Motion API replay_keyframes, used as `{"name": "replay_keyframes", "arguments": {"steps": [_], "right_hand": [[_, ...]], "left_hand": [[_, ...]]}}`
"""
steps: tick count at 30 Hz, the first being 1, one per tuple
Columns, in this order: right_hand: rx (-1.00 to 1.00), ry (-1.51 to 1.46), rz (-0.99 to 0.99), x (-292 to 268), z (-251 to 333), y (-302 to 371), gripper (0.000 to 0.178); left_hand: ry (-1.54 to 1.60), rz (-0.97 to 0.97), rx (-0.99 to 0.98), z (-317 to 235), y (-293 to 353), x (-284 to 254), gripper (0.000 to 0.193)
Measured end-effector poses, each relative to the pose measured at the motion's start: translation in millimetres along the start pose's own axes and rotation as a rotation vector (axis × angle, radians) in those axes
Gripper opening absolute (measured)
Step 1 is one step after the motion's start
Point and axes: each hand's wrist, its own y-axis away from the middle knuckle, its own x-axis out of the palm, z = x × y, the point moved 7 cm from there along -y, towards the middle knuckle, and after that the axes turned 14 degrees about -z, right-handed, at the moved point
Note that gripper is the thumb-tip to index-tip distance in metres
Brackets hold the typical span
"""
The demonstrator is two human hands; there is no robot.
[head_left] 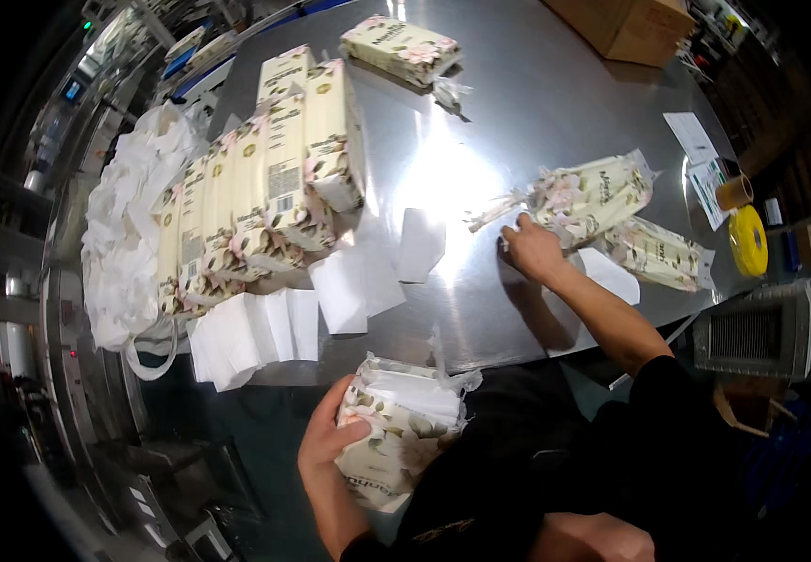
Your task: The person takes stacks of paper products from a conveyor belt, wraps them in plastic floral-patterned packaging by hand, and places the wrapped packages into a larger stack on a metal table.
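Note:
My left hand grips a floral tissue pack over the table's near edge, thumb across its front. The upper end of that pack gapes, with white tissues and crinkled clear film showing. My right hand is above the table at right, fingers curled in; whatever they may pinch is too small to make out. Just beyond it lies a floral tissue pack with a twisted clear film end pointing left. Another such pack lies beside it, nearer me, and a white sheet is by my wrist.
Several tissue packs stand in rows at left on the metal table, beside a white plastic bag. Folded white tissues lie before them. One pack lies farther back. Yellow tape and a cardboard box are at right.

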Motion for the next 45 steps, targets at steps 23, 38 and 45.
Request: {"name": "replay_keyframes", "arguments": {"steps": [23, 38, 45], "right_hand": [[0.044, -0.821, 0.014, 95.6, 198.5, -42.0, 0.028], [-1.488, -0.378, 1.526, 1.8, 352.1, -90.2, 0.036], [-0.611, -0.971, -0.389, -170.4, 616.7, -352.4, 0.077]], "left_hand": [[-0.082, -0.07, 0.028, 25.8, 30.2, -106.9, 0.076], [0.032, 0.059, 0.054, 69.9, 10.6, -148.6, 0.084], [0.081, -0.106, 0.066, 55.7, 61.0, -150.3, 0.084]]}}
